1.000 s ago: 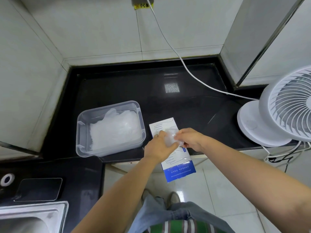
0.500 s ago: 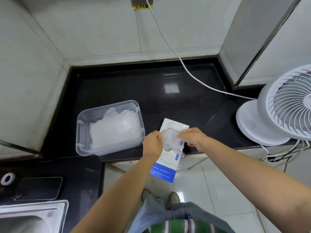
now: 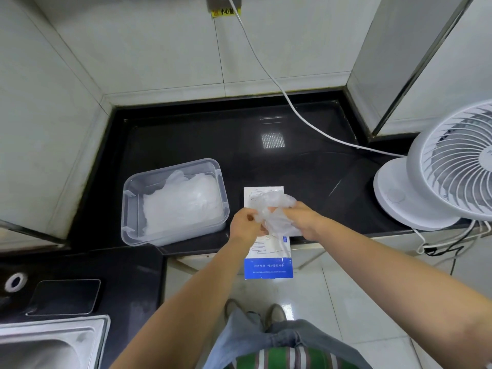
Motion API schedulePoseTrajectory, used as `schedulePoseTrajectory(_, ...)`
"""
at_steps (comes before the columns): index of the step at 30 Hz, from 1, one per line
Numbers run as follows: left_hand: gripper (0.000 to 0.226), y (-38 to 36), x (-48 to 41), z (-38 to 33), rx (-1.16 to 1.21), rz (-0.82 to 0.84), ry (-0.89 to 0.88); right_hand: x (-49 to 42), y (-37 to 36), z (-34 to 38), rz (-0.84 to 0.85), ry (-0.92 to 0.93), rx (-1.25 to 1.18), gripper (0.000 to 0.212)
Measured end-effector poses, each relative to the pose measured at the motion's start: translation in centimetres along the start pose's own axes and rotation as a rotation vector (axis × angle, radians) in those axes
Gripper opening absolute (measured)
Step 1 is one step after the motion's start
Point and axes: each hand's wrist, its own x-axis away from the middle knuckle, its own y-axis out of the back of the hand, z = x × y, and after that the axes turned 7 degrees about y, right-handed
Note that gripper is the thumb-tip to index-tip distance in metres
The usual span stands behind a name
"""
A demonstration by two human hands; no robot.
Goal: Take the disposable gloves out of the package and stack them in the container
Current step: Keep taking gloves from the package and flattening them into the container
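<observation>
1. Left hand (image 3: 246, 226): fingers curled and pinching the left edge of the glove bunch (image 3: 277, 209). I can't tell if it also clamps the package (image 3: 267, 262) underneath.
2. Right hand (image 3: 303, 222): fingers curled round the right side of the same bunch, thin clear film crumpled between both hands. A two-hand hold makes sense, since the film is limp and clingy and one hand would drag out extra sheets.
3. The package is a white and blue flat pack right under the hands. Its top end is over the countertop (image 3: 266, 161) and its blue end sticks out past the counter edge over the floor. My guess is it's kept close to the body so the pull is short.
4. The container (image 3: 127, 209) is a clear tub sitting on the counter just left of the package, lid off. The glove pile (image 3: 183, 206) inside already fills most of it. Having it beside the pack keeps the carry short.
5. Step in hand, I judge: freeing this bunch from the pack, with the drop into the tub not yet done.
6. Risk: the fan (image 3: 452, 169) on the right faces this way, and a loose glove could blow off if it's running. I can't tell if it is.
7. Its cable (image 3: 292, 107) runs up the wall. The sink (image 3: 40, 339) is at bottom left, well apart from the work.
</observation>
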Motion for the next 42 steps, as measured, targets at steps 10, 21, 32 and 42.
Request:
schedulePoseTrajectory(10, 0.011, 0.2, 0.4, -0.9, -0.209, -0.210, -0.146, -0.7, 0.4, -0.3, -0.266, 0.105, 0.090, 0.029)
schedulePoseTrajectory(21, 0.029, 0.0, 0.3, -1.8, -0.371, -0.201, -0.150, -0.2, -1.4, -0.2, -0.030, 0.191, 0.117, 0.036)
schedulePoseTrajectory(32, 0.022, 2.3, 0.7, -4.4, -0.197, -0.406, -0.354, -1.4, -1.3, -0.4, -0.183, 0.327, 0.520, 0.013)
schedulePoseTrajectory(42, 0.024, 6.3, 0.6, -5.1, 0.123, -0.314, -0.254, -3.0, -3.5, -0.8, -0.007, 0.389, 1.288, 0.034)
